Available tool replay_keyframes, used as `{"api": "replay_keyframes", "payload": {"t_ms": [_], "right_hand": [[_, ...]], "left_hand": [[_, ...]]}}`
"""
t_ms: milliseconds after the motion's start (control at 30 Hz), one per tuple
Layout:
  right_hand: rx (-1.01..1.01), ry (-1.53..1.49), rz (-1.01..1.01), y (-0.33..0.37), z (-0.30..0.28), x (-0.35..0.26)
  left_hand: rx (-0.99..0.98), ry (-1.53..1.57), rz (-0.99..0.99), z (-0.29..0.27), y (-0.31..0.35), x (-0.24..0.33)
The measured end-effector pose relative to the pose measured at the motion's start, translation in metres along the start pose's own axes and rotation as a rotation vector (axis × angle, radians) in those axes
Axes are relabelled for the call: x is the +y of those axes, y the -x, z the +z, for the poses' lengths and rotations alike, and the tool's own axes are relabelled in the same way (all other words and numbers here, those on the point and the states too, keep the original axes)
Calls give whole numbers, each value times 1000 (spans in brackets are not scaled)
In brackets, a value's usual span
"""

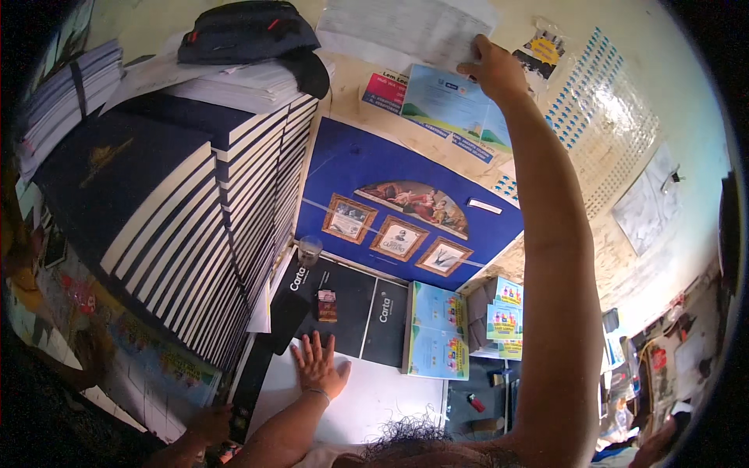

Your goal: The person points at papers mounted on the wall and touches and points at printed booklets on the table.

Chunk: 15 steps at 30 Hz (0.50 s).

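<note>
My left hand lies flat with fingers spread on a large white sheet on the desk. My right arm stretches up to the wall, where my right hand has its thumb and finger at the lower right corner of a big pale printed paper, pinching it. Just below that hand, a light blue printed sheet and a red one are on the wall. A small reddish pack rests beyond my left fingertips, near a clear cup.
Tall stacks of dark blue hardbound books stand at the left, topped with papers and a dark bag. A blue picture board leans behind the desk. Light blue booklets lie at right, near a red lighter. Another person's hand shows lower left.
</note>
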State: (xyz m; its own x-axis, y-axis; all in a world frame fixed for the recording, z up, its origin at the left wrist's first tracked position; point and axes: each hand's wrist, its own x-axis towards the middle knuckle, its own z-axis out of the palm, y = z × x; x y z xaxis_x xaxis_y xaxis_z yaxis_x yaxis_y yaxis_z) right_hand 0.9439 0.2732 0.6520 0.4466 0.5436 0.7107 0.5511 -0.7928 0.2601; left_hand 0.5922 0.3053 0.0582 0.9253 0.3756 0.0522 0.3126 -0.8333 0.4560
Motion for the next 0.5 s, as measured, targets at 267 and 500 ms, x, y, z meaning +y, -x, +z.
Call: {"api": "replay_keyframes", "payload": {"t_ms": [267, 500], "right_hand": [[46, -19, -164, 0, 3, 21], [56, -52, -195, -5, 9, 25]], "left_hand": [[37, 0, 31, 6, 1, -1], [28, 27, 21, 4, 0, -1]]}}
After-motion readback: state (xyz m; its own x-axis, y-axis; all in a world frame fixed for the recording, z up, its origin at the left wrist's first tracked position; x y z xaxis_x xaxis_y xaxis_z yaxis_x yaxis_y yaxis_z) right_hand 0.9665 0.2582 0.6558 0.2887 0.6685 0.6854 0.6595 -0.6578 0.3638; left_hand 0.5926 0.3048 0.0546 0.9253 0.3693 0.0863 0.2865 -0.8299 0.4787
